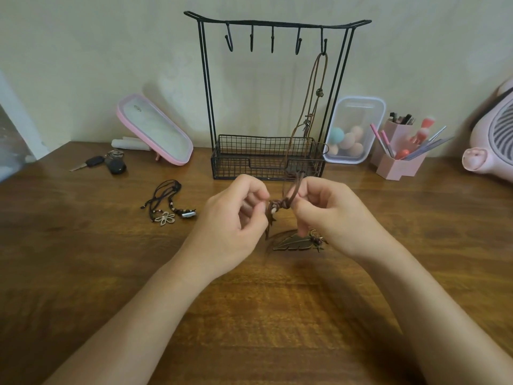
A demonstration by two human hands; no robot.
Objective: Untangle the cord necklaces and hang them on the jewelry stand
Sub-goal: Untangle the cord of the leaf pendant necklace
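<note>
In mid-air just above the middle of the surface (83, 245), I see a brown cord necklace (279, 204) pinched at a knotted, beaded spot between both hands. Left hand (230, 218): thumb and curled fingers nip the cord's left side. Right hand (330, 215): fingers curled, clamped on the cord's right side. The hands are close together, fingertips nearly meeting at the knot. A loop of the cord rises behind the fingers. A bronze leaf pendant (291, 243) hangs below the hands, close to the wood; I cannot tell if it touches.

Just behind the hands stands the black wire jewelry stand (277, 23), with five hooks on the top bar and a mesh basket (249, 159) at its base. One brown cord necklace already hangs from the rightmost hook (323, 48), trailing down over the basket's front. I cannot tell if it joins the held cord.

Left of the hands, a tangled pile of dark necklaces (166, 201) lies flat, with a flower pendant (165, 218) at its near edge.

Further out:
- Car keys (111, 162), far left.
- A pink-rimmed mirror (155, 129), propped and tilted.
- A clear box of makeup sponges (352, 132), right of the stand.
- A pink brush holder (399, 162) beside the box.
- A pink fan (494, 140) at the right edge.
</note>
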